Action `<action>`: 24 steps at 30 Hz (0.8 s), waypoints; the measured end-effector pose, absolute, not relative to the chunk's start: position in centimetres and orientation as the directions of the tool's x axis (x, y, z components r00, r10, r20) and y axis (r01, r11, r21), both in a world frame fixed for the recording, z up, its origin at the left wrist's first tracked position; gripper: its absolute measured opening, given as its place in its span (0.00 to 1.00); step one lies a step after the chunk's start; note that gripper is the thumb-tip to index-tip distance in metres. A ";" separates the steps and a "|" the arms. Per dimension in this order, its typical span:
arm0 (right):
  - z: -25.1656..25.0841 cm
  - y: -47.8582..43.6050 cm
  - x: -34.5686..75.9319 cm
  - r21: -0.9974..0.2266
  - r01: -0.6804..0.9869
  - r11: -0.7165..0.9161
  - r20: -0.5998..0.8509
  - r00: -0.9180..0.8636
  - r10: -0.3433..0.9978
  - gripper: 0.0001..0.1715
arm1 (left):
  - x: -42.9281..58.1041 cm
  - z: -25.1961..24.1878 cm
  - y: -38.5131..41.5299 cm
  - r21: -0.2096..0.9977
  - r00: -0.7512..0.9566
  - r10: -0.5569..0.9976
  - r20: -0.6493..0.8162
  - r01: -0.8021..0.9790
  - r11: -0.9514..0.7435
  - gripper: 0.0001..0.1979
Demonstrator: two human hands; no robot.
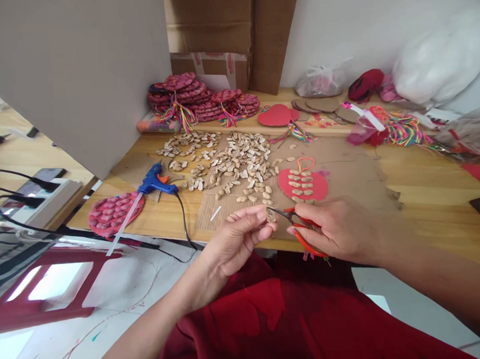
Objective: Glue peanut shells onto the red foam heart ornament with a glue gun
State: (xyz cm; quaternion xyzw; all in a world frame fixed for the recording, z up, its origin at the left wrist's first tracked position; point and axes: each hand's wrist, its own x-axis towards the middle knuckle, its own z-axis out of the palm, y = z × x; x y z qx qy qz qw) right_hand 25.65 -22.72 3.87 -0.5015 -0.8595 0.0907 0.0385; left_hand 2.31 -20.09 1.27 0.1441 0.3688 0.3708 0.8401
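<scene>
Between its thumb and fingers, my left hand (243, 233) pinches a peanut shell (271, 215). My right hand (336, 230) is closed around the orange handles of a pair of scissors (309, 244), whose dark blades reach left to the shell. Just beyond the scissors lies a red card disc (324, 184) bearing rows of peanut shells and an orange loop at its top. A heap of peanut shells (246, 152) spreads over the cardboard sheet (347, 165), past my left hand.
A blue glue gun (156, 180) with a white glue stick rests at left, its cord trailing off the table edge. Near it is a finished-looking pink disc (114, 213). Stacked discs (196, 95), tassels (405, 129) and plastic bags (319, 81) line the back. A power strip (48, 204) sits far left.
</scene>
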 end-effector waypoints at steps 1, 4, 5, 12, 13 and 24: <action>3.9 -22.7 25.7 -0.195 0.850 0.489 -0.024 -0.503 0.864 0.20 | 2.2 1.3 -20.1 0.514 0.459 0.726 -0.512 -0.514 0.687 0.06; 4.1 -22.7 25.9 -0.187 0.831 0.524 -0.011 -0.535 0.845 0.19 | 1.9 1.4 -20.2 0.510 0.492 0.711 -0.502 -0.495 0.703 0.07; 4.1 -22.7 25.9 -0.179 0.824 0.538 0.000 -0.547 0.837 0.19 | 1.8 1.3 -20.2 0.507 0.511 0.705 -0.492 -0.490 0.709 0.07; 4.1 -22.8 26.1 -0.123 0.797 0.592 0.071 -0.588 0.806 0.18 | 1.3 0.8 -20.2 0.476 0.595 0.662 -0.456 -0.465 0.746 0.06; 4.2 -22.8 26.1 -0.126 0.794 0.595 0.074 -0.591 0.804 0.17 | 1.3 0.7 -20.2 0.474 0.590 0.658 -0.469 -0.461 0.751 0.06; 5.2 -21.5 26.5 -0.164 0.759 0.630 -0.003 -0.639 0.769 0.17 | 1.4 0.2 -20.5 0.459 0.615 0.623 -0.483 -0.428 0.778 0.06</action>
